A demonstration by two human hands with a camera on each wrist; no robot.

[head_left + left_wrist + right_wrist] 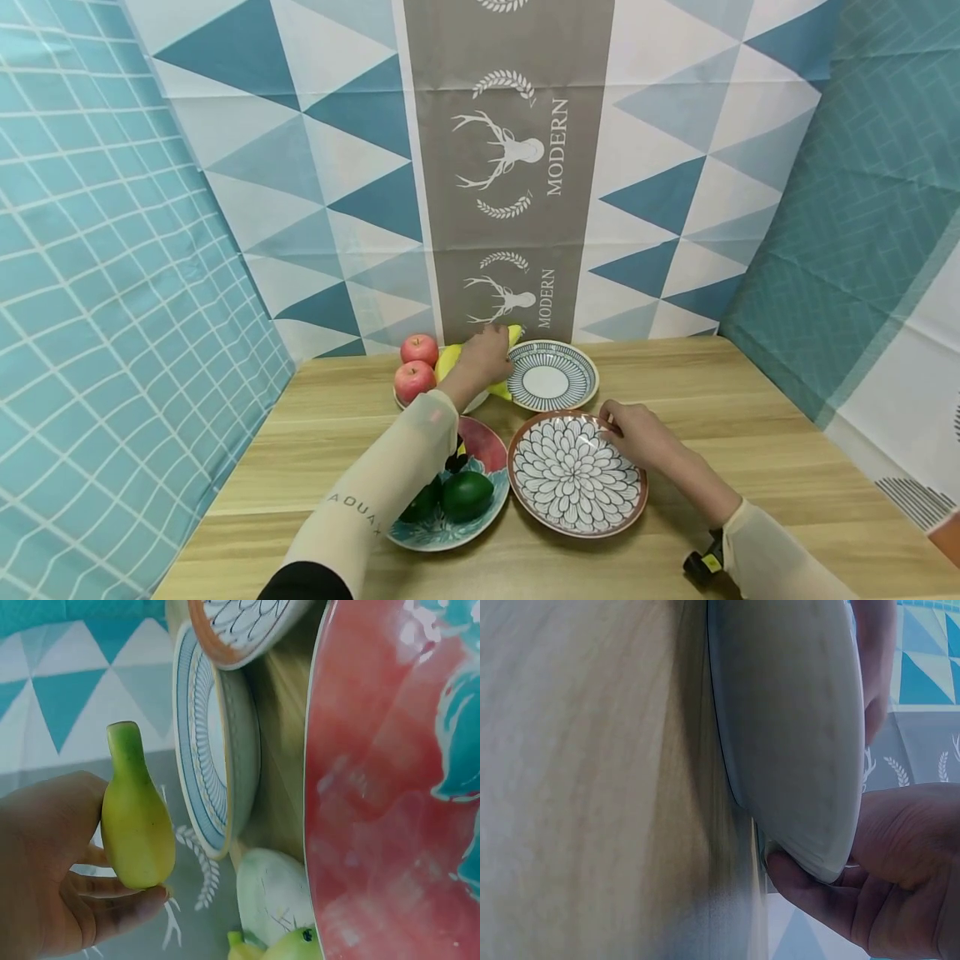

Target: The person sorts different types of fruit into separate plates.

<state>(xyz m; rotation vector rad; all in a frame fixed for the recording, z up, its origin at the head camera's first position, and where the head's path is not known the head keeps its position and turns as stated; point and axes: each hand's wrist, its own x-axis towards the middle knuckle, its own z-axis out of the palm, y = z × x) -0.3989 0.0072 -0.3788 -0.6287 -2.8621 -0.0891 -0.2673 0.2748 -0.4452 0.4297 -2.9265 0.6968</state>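
At far left, light blue wall cloth (pixel 97 250) with white grid lines. Further right, towards the back of the wooden table (pixel 322 433), two red apples (pixel 415 381) on a pale dish (pixel 270 889), mostly covered in the head view. Just right of the apples, a yellow shape (pixel 447 361), partly behind the hand; not possible to tell whether a separate fruit. Nearer, under the cream sleeve (pixel 397 467), a pink and teal plate (pixel 482 442) with two dark green fruits (pixel 467 497).

In the left hand (pixel 483 358), one banana (pixel 136 825), held between thumb and curled fingers, nearly closed around its thickness; apart from the dishes in the left wrist view. To the right, a plate with dark radial lines (pixel 546 382). In front of this, a petal-patterned plate (pixel 577 475) with brown rim. At its upper right edge, the right hand (pixel 643 437), pinching the rim with thumb and bent fingers, opened only as far as the rim's thickness. Impossible to tell whether slightly raised or resting fully on the wood.
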